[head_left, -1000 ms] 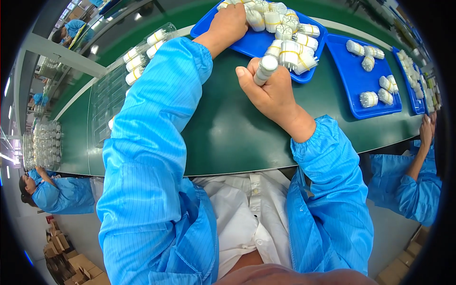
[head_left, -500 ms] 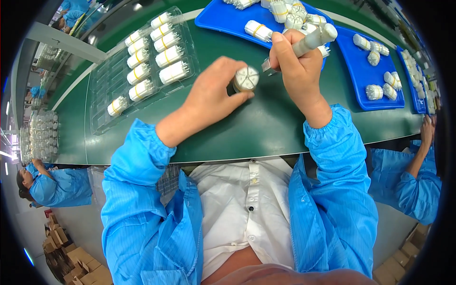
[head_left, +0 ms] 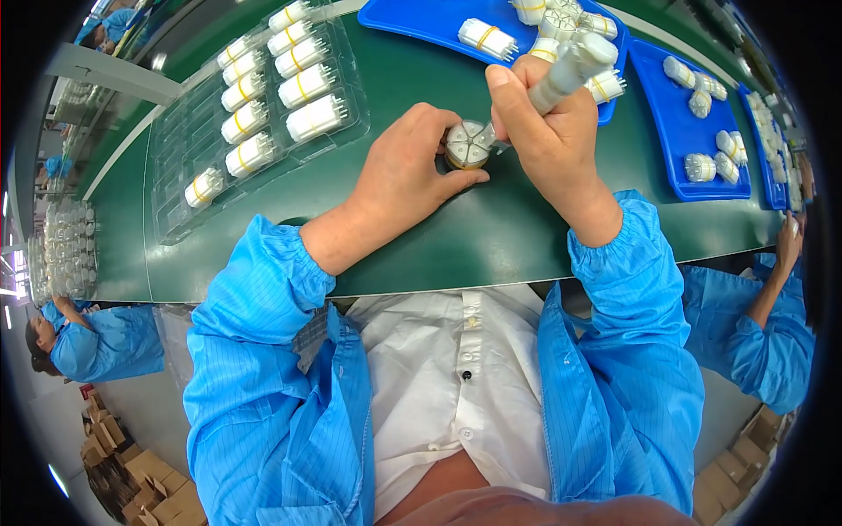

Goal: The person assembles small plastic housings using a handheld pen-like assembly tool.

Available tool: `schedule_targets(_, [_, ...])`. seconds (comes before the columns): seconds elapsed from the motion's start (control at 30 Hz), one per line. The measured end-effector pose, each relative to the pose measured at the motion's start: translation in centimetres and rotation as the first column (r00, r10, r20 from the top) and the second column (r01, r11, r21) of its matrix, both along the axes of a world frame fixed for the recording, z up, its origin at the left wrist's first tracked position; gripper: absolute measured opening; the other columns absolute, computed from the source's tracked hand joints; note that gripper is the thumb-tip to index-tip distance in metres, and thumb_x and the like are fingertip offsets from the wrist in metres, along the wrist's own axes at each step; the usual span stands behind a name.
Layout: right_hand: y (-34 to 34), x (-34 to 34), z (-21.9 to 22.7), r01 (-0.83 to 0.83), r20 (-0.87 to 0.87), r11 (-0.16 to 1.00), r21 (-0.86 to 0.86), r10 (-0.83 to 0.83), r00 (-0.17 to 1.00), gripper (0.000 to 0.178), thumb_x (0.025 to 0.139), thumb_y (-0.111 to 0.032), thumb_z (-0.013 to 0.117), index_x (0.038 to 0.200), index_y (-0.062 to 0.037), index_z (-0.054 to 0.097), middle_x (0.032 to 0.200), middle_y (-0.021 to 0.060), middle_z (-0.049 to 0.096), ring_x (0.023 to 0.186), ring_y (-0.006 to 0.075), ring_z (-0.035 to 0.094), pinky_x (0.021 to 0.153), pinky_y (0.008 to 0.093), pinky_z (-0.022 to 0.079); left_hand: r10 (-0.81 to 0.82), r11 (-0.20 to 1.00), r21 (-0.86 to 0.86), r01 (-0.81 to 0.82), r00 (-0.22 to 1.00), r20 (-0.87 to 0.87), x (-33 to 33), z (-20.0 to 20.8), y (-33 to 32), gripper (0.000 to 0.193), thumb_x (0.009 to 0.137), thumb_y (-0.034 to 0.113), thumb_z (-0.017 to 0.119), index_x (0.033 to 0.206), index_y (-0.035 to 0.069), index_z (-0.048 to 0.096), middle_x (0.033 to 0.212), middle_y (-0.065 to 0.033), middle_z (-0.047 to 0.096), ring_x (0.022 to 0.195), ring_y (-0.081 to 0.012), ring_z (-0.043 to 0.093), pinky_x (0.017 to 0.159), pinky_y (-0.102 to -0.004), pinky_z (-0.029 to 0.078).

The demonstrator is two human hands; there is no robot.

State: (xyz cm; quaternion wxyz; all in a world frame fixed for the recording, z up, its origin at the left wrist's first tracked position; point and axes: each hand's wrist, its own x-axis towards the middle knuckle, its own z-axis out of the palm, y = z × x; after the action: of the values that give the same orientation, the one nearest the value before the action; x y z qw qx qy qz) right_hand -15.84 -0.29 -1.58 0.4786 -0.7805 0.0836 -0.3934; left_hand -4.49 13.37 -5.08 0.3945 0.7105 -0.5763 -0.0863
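Note:
My left hand (head_left: 395, 180) is closed round a white cylindrical bundle (head_left: 466, 145) standing on end on the green table. Its round top is split into wedge-shaped segments, and a yellowish band shows low on its side. In my right hand (head_left: 561, 136) is a hand tool with a pale, thick handle (head_left: 568, 72), gripped by curled fingers. The tool slants down to the left, its narrow metal tip at the right edge of the bundle's top. Whether the tip presses in between segments, I cannot tell.
On the left, a clear plastic tray (head_left: 165, 188) holds two rows of white bundles with yellow bands. Blue trays (head_left: 412, 37) with more bundles stand at the back and along the right (head_left: 693, 188). Co-workers in blue sleeves (head_left: 105, 344) are at both sides.
The tool in my right hand has come down and left, so its tip now meets the bundle's top. My left hand and the bundle have shifted slightly right.

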Motion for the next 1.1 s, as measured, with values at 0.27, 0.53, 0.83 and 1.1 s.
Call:
schedule_targets(0.27, [0.8, 0.4, -0.1, 0.055, 0.052, 0.959, -0.279, -0.043, 0.998, 0.033, 0.096, -0.015, 0.06, 0.066, -0.0076, 0.05, 0.058, -0.0025, 0.05, 0.053, 0.005, 0.045, 0.046, 0.0269, 0.032, 0.025, 0.995, -0.095, -0.017, 0.996, 0.088, -0.1, 0.2, -0.1, 0.051, 0.068, 0.022, 0.087, 0.105, 0.002, 0.057, 0.092, -0.0115, 0.057, 0.079, -0.0266, 0.06, 0.065, -0.0351, 0.052])
schedule_targets(0.53, [-0.1, 0.0, 0.6, -0.056, 0.09, 0.963, 0.264, 0.033, 0.995, 0.034, 0.098, -0.021, 0.056, 0.067, -0.009, 0.051, 0.059, -0.0023, 0.051, 0.054, 0.0051, 0.043, 0.05, 0.0225, 0.033, -0.038, 0.987, -0.153, 0.039, 0.999, 0.016, -0.3, 0.4, 0.2, 0.048, 0.075, 0.013, 0.079, 0.117, 0.003, 0.059, 0.104, -0.0131, 0.062, 0.089, -0.0286, 0.064, 0.075, -0.0347, 0.054])
schedule_targets(0.83, [-0.3, 0.7, -0.5, -0.024, -0.039, 0.997, 0.074, 0.027, 0.999, 0.029, 0.095, -0.021, 0.062, 0.071, -0.0054, 0.054, 0.057, -0.0009, 0.053, 0.054, 0.0072, 0.051, 0.049, 0.0283, 0.038, -0.035, 0.992, -0.118, 0.053, 0.989, 0.147, 0.0, 0.6, -0.3, 0.048, 0.074, 0.019, 0.081, 0.116, 0.005, 0.062, 0.095, -0.0094, 0.057, 0.093, -0.0284, 0.057, 0.077, -0.0369, 0.049])
schedule_targets(1.1, [-0.6, -0.4, 0.7, -0.105, 0.111, 0.962, 0.252, 0.079, 0.991, 0.033, 0.097, -0.019, 0.057, 0.067, -0.0079, 0.05, 0.059, -0.002, 0.051, 0.055, 0.005, 0.046, 0.05, 0.0236, 0.035, -0.014, 0.993, -0.118, 0.004, 0.997, -0.082, -0.7, 0.6, 0.3, 0.057, 0.075, 0.015, 0.079, 0.125, 0.005, 0.053, 0.107, -0.0108, 0.064, 0.093, -0.0274, 0.063, 0.083, -0.0361, 0.053])
